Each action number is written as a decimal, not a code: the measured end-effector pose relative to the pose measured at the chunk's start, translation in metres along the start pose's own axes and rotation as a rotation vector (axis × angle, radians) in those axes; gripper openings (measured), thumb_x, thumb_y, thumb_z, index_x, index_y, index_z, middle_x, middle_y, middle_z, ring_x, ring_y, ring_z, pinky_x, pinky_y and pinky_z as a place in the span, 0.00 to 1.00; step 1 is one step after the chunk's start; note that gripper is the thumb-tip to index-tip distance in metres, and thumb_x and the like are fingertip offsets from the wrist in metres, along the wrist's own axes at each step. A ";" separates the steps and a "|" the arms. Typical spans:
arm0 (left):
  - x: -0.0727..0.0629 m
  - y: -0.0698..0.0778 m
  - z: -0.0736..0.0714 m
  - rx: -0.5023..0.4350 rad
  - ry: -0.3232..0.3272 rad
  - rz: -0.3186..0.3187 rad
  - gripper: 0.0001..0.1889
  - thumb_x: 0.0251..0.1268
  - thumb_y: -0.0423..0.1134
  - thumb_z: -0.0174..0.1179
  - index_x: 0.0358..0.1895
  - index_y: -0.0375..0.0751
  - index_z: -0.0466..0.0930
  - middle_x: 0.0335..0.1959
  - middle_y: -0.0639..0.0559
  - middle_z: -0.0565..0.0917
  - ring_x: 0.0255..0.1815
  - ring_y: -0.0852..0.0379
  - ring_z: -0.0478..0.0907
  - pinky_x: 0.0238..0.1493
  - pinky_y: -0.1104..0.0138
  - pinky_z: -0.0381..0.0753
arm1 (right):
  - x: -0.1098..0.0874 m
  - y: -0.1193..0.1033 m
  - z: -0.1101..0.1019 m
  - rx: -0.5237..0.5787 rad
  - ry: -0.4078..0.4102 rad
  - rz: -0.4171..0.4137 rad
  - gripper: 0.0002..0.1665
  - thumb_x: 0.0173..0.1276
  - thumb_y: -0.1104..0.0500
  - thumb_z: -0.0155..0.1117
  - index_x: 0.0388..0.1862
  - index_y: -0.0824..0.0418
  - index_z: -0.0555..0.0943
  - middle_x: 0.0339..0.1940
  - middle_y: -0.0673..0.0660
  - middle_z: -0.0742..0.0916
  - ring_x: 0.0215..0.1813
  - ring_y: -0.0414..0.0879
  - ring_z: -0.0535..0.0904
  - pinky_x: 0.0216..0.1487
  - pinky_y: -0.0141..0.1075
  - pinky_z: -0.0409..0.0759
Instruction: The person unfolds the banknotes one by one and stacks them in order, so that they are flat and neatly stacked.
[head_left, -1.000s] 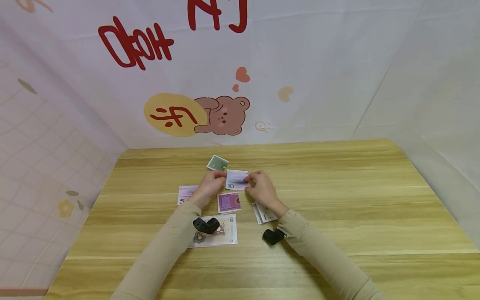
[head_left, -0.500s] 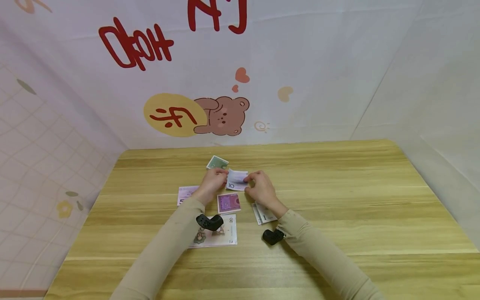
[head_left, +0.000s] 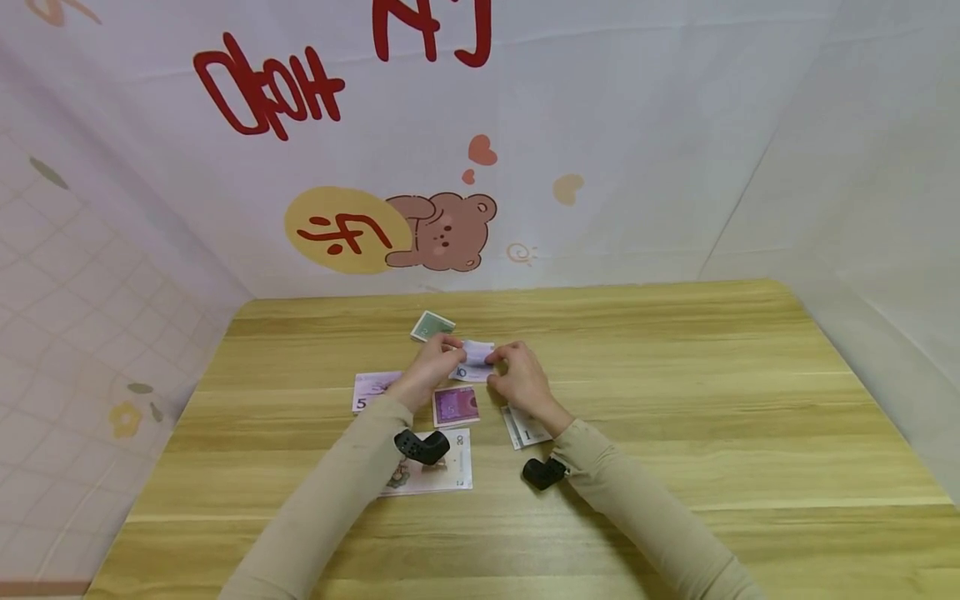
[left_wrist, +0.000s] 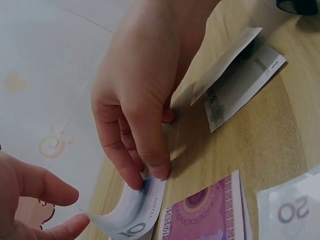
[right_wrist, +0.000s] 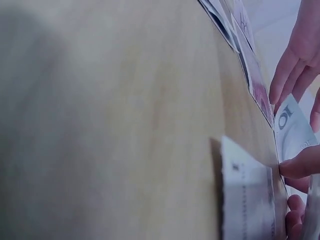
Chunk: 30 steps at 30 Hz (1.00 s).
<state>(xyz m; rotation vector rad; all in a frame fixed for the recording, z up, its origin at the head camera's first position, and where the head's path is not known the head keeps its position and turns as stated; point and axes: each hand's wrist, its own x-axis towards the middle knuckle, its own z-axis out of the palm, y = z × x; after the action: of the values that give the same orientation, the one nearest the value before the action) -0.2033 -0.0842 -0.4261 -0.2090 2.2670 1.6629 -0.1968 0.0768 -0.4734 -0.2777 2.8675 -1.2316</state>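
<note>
Evidently mid-fold: one 10-yuan note (head_left: 476, 358) between two hands

We find the note near the middle of the table (head_left: 675, 375), its right end low and its left end curling up. The right hand (head_left: 521, 379) pinches the right end between thumb and finger. At the raised left edge, the left hand (head_left: 429, 367) brings thumb and finger together; we read that as a light pinch, though the contact is small. No crease runs across the note, so we judge this fold only begun.

Close by lies a magenta 5 note (head_left: 455, 406), compact and layered at one edge, so we count it as likely folded. Toward the right wrist, a grey 1 note (head_left: 527, 431) looks doubled too, its upper leaf springing open. Beyond the left hand sits a small green 2 note (head_left: 432, 325), apparently finished.

Farther out, a pale violet 5 note (head_left: 372, 387) and a larger 20 note (head_left: 459, 458) lie flat, each partly hidden by the left hand or arm; we cannot tell whether they are folded.
</note>
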 end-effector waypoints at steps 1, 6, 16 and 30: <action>0.000 0.001 0.000 -0.008 -0.003 -0.002 0.16 0.59 0.29 0.51 0.51 0.31 0.69 0.48 0.38 0.71 0.39 0.51 0.67 0.40 0.64 0.65 | 0.000 -0.001 -0.001 0.000 0.003 -0.004 0.17 0.51 0.68 0.70 0.43 0.66 0.84 0.49 0.63 0.80 0.52 0.56 0.74 0.54 0.47 0.72; 0.002 0.005 -0.003 -0.076 -0.018 -0.029 0.16 0.59 0.27 0.50 0.52 0.32 0.67 0.33 0.48 0.67 0.26 0.58 0.60 0.32 0.65 0.61 | 0.002 -0.003 -0.002 -0.001 0.009 -0.019 0.17 0.50 0.68 0.71 0.43 0.66 0.85 0.48 0.63 0.80 0.51 0.56 0.74 0.53 0.47 0.72; 0.007 -0.002 -0.005 -0.284 -0.100 -0.056 0.25 0.58 0.22 0.45 0.62 0.22 0.59 0.51 0.38 0.67 0.46 0.51 0.67 0.54 0.61 0.67 | 0.001 -0.004 -0.001 0.049 -0.023 -0.001 0.19 0.50 0.68 0.70 0.44 0.65 0.84 0.49 0.63 0.79 0.52 0.56 0.74 0.54 0.48 0.71; -0.001 -0.011 -0.005 -0.410 -0.174 0.086 0.22 0.62 0.18 0.51 0.61 0.22 0.67 0.57 0.34 0.72 0.50 0.51 0.74 0.62 0.56 0.69 | -0.004 -0.010 -0.007 0.479 -0.041 -0.034 0.10 0.67 0.64 0.62 0.45 0.70 0.80 0.41 0.63 0.84 0.38 0.54 0.83 0.33 0.38 0.82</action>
<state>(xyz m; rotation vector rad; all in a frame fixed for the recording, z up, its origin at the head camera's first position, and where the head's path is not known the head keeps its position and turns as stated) -0.2003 -0.0921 -0.4341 -0.0560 1.8158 2.0902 -0.1915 0.0758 -0.4613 -0.3328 2.4373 -1.8326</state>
